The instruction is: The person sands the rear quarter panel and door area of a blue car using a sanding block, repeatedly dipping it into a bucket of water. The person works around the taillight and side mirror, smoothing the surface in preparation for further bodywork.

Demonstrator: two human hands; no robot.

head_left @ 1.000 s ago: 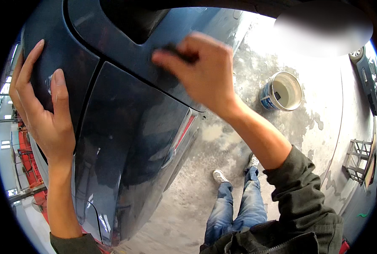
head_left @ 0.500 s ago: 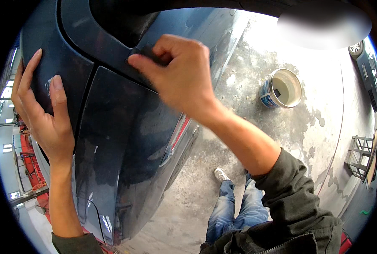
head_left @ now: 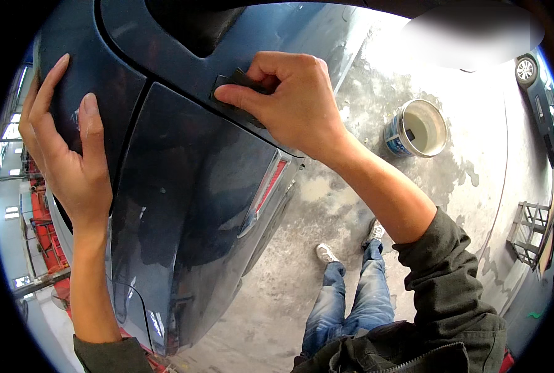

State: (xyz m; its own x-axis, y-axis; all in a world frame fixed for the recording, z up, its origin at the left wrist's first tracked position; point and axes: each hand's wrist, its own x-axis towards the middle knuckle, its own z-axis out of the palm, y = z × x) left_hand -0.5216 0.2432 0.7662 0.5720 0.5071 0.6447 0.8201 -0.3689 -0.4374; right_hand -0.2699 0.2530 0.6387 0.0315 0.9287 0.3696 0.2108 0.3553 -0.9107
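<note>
Grey concrete floor (head_left: 451, 193), blotched with damp patches and glaring white at the far right, spreads out beneath you in the head view, and a dark blue car (head_left: 183, 168) fills the left side. Over on the left, your left hand (head_left: 78, 168) is spread wide, thumb apart from the fingers, resting against the glossy panel. And now to your right hand (head_left: 302, 99): it has a dark pad (head_left: 230, 81) pinched between thumb and curled fingers, on the bodywork just beside the black seam (head_left: 188, 99), on its far side. Nearer to you, the red-and-clear tail light (head_left: 270, 193) sits at the corner of the body. To the right of your right hand, well apart from it, a bucket (head_left: 397, 138) stands on the concrete, cloudy liquid inside and a small dark block (head_left: 410, 134) showing in it. Down near you come your blue jeans (head_left: 370, 292) and white shoes (head_left: 326, 253). Far right, another car (head_left: 544, 112) shows a silver wheel (head_left: 526, 69); nearer on that side stands a metal rack (head_left: 528, 233). Red framework (head_left: 47, 227) lines the far left edge.
</note>
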